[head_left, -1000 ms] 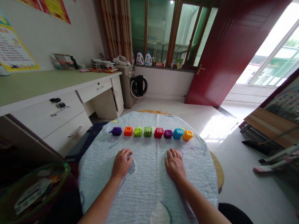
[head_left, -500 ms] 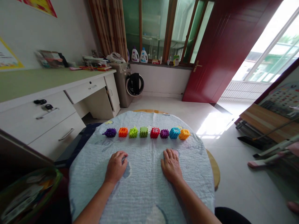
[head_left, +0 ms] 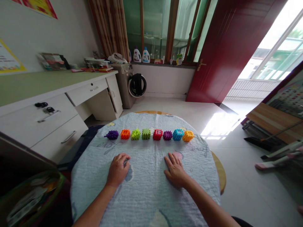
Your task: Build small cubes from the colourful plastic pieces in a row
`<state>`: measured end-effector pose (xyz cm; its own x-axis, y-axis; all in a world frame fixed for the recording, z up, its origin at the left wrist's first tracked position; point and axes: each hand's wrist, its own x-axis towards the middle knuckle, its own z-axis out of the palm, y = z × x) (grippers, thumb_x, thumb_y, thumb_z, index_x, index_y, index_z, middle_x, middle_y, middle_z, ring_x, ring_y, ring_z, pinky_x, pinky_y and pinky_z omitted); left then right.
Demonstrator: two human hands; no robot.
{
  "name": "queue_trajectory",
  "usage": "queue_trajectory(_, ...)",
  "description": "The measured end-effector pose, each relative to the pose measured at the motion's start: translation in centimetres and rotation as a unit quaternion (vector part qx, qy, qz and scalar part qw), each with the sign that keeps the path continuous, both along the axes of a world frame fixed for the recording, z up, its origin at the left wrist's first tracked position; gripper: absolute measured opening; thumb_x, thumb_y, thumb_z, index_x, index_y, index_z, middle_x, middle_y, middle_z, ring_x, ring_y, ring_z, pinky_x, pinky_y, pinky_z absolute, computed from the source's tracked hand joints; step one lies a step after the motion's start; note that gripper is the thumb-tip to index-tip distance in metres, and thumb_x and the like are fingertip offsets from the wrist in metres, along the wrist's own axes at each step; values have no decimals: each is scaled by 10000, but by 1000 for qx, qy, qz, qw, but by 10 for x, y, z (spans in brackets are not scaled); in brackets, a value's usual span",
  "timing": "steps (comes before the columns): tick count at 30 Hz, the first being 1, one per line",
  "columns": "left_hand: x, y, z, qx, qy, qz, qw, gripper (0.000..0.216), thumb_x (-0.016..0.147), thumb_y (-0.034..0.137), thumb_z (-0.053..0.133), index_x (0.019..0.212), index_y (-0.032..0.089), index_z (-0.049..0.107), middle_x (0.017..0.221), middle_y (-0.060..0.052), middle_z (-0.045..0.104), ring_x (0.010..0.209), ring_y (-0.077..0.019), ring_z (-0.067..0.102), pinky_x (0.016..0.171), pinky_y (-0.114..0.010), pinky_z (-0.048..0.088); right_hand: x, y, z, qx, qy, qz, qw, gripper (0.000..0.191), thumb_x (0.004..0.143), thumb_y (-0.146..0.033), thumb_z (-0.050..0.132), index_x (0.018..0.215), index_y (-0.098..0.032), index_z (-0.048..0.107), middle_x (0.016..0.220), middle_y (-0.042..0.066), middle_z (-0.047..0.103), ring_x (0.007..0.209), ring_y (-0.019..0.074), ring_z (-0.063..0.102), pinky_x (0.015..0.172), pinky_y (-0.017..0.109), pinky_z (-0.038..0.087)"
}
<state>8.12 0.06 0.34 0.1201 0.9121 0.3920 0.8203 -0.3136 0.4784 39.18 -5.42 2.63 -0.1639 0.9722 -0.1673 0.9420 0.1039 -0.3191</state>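
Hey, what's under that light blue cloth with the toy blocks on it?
A round wooden table: its rim shows past the cloth at the right and far edges. The tabletop itself and the legs are covered. The left hand and right hand rest on the cloth.

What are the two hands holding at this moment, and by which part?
Nothing is held. The left hand rests loosely curled and the right hand lies flat on the blue cloth, both apart from the row of toy blocks.
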Motion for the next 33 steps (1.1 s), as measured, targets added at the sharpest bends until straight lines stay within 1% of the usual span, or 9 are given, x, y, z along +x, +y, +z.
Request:
queue_trajectory(3,0,0,0,5,-2,1,1000,169,769,180,499,848,210,645,939,-60,653,950,-240,596,909,-393,471,0,-10,7,-49,2,21,999,737,818,-332,548,1509,-190,335,1612,124,163,1487,334,95,1176,523,140)
queue_trajectory(7,2,-2,-1,6,1,4,1000,170,773,176,498,850,208,645,946,-58,652,948,-235,592,917,-388,468,-4,-16,16,-76,5,19,997,753,808,-314,528,1517,-180,314,1620,118,119,1489,337,51,1175,537,118)
queue_trajectory(10,3,-3,1,-1,-4,14,1000,171,767,159,495,845,204,640,947,-58,653,954,-231,587,920,-382,466,-5,-15,24,-90,0,24,996,762,778,-306,548,1500,-173,343,1616,133,150,1487,344,75,1169,544,135)
queue_trajectory(15,4,-4,4,-10,-17,18,1000,170,764,142,500,853,205,632,947,-55,650,960,-227,584,917,-378,468,4,-13,34,-103,9,71,992,723,757,-285,551,1458,-178,408,1594,122,244,1474,316,164,1168,487,194)
queue_trajectory(20,6,-6,5,-10,-17,19,1000,168,767,134,509,852,209,632,952,-50,648,967,-224,581,915,-374,463,11,-8,38,-97,26,82,992,634,769,-275,546,1392,-179,484,1557,126,321,1439,303,254,1147,476,257)
queue_trajectory(25,6,-6,4,-38,-16,23,999,174,750,132,522,843,205,649,973,-57,640,983,-227,582,930,-385,459,11,-7,39,-94,32,85,991,627,758,-264,550,1376,-176,501,1546,126,344,1433,306,269,1148,479,260)
queue_trajectory(29,-16,19,19,-79,-26,-6,997,179,748,169,543,876,205,662,1030,-63,628,1019,-215,597,970,-367,468,14,-8,35,-91,36,87,991,621,756,-255,542,1371,-175,510,1546,121,348,1436,299,271,1155,469,259)
queue_trajectory(30,-24,30,27,-64,-25,8,998,193,757,185,544,910,199,661,1078,-74,616,1056,-218,589,997,-368,457,15,-7,34,-90,37,88,991,618,756,-254,540,1369,-175,513,1545,119,349,1436,298,272,1156,470,258)
queue_trajectory(33,-50,69,51,12,21,106,994,297,757,239,580,1043,179,637,1224,-119,552,1220,-269,506,1098,-408,374,15,-6,32,-89,33,91,991,622,754,-251,534,1370,-176,516,1544,115,353,1435,295,276,1160,468,254)
